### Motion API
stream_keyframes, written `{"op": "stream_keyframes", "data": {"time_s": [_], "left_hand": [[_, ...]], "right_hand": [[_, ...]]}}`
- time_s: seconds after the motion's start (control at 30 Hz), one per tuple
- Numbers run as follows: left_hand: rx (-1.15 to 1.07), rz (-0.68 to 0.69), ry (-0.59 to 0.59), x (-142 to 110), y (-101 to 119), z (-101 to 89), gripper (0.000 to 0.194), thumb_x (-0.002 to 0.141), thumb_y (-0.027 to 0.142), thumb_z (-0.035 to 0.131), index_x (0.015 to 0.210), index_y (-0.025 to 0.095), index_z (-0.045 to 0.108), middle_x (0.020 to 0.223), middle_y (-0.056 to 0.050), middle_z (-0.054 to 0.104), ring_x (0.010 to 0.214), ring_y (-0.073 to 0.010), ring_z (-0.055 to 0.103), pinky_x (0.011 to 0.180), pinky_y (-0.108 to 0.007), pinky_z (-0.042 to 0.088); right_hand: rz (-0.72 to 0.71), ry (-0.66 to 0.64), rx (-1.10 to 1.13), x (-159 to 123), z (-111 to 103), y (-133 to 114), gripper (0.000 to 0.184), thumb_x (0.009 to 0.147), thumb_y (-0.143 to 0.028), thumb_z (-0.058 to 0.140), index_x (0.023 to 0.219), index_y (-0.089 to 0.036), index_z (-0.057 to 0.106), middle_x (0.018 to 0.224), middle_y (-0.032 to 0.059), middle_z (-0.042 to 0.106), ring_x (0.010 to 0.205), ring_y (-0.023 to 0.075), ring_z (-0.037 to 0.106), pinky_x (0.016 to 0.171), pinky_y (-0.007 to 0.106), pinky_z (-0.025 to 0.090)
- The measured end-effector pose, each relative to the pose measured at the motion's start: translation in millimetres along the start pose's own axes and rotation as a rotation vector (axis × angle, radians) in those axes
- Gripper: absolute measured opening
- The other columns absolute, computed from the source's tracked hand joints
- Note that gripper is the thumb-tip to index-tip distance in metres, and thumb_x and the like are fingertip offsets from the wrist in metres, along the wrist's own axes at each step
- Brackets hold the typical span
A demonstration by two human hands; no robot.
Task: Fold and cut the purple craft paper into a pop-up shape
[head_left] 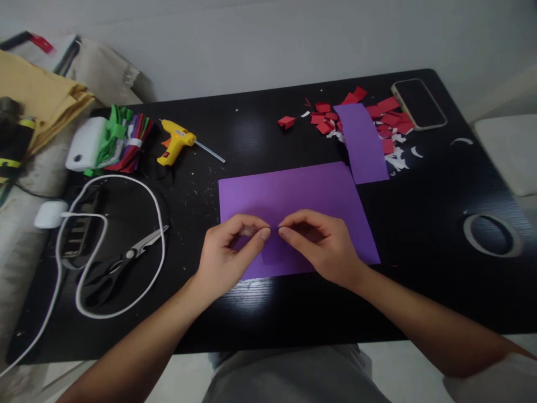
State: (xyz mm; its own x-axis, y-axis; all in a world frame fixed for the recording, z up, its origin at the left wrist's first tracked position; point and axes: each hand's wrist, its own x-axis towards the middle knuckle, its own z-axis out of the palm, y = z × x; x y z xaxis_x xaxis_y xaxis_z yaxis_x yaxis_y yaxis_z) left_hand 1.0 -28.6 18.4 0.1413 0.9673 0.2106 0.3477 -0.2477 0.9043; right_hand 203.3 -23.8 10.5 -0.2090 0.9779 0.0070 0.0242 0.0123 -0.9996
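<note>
Over a large purple sheet of paper (247,193) on the black table, both hands meet with thumbs and forefingers pinched. My left hand (226,252) and my right hand (325,246) grip the top edge of a small purple paper piece (279,252), their fingertips a short gap apart. That piece hangs between the hands and blends with the sheet behind it, so its outline is faint. A purple paper strip (363,143) lies just beyond the sheet's far right corner, partly over red and white scraps.
Red paper pieces (390,119), white scraps and a phone (419,103) lie at the back right, a tape roll (493,235) nearer. On the left are a yellow glue gun (176,143), scissors (130,254), a looped white cable (157,201) and bundled pipe cleaners (115,137).
</note>
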Motion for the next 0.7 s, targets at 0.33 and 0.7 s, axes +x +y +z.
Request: {"op": "stream_keyframes", "data": {"time_s": [0.33, 0.7], "left_hand": [[0.037, 0.055, -0.018, 1.0, -0.9, 0.6, 0.008, 0.088, 0.012, 0.078, 0.090, 0.020, 0.077, 0.081, 0.003, 0.079, 0.071, -0.0081, 0.071, 0.071, -0.016, 0.059], [0.039, 0.046, -0.026, 0.4, 1.3, 0.9, 0.005, 0.089, 0.014, 0.077, 0.090, 0.019, 0.076, 0.080, 0.002, 0.079, 0.070, -0.0092, 0.072, 0.070, -0.018, 0.059]], "right_hand": [[-0.059, -0.018, -0.071, -2.0, -0.2, 1.2, 0.002, 0.094, -0.023, 0.076, 0.095, -0.024, 0.077, 0.091, -0.0010, 0.080, 0.084, 0.0132, 0.075, 0.077, 0.024, 0.059], [-0.102, -0.023, -0.159, -0.8, -1.9, -2.2, 0.005, 0.097, -0.024, 0.072, 0.093, -0.023, 0.075, 0.088, -0.0007, 0.078, 0.082, 0.0136, 0.072, 0.078, 0.027, 0.057]]}}
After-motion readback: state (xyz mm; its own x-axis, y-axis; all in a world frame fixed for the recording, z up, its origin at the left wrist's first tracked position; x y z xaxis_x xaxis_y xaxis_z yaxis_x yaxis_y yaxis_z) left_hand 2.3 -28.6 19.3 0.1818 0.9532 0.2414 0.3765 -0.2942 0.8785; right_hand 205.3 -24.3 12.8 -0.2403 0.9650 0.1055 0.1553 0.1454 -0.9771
